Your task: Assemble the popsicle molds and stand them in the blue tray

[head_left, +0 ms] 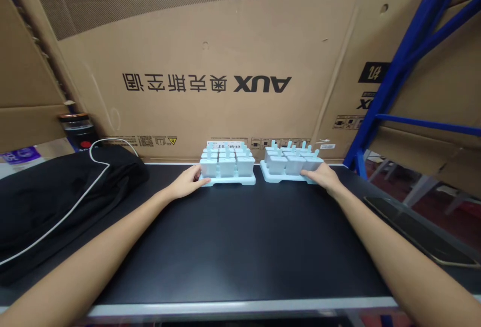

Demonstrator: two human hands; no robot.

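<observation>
Two light blue popsicle molds sit side by side at the back of the black tabletop, a small gap between them. Each has several cups with stick handles pointing up, set in a flat base. My left hand grips the left end of the left popsicle mold, its thumb along the front of the base. On the other side, my right hand holds the right end of the right popsicle mold, thumb against a front cup. The fingers behind each mold are partly hidden.
Behind stands a large printed cardboard box. A black cloth with a white cable lies at left, near a dark jar. On the right are a blue metal frame and a dark flat phone-like slab.
</observation>
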